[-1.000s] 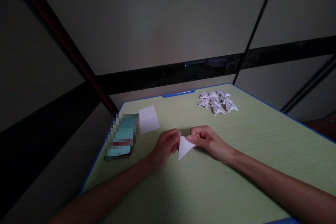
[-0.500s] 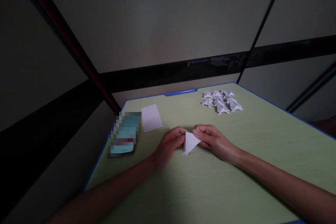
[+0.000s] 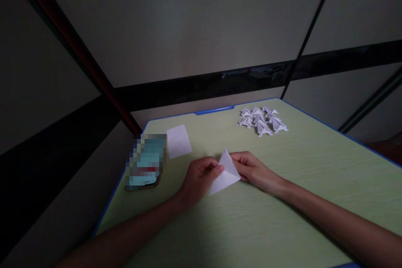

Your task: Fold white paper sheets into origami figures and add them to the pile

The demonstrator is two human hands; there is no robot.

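Between the two hands, a folded white paper triangle [image 3: 230, 172] is held over the worktop [image 3: 314, 157]. Its left edge is pinched by the left hand [image 3: 200, 177], thumb on top; its right edge is touched by the right hand [image 3: 252, 169], whose fingertips are hidden behind it, so their closure cannot be told. One tip is pointed forward of both hands, the long side slanted back past the left thumb. Neither hand is nearer. Origami frogs [image 3: 260, 127] are grouped beyond the right hand.

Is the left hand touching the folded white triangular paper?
Touching. The head view shows the left hand with its thumb lying over the left edge of the folded white triangular paper.
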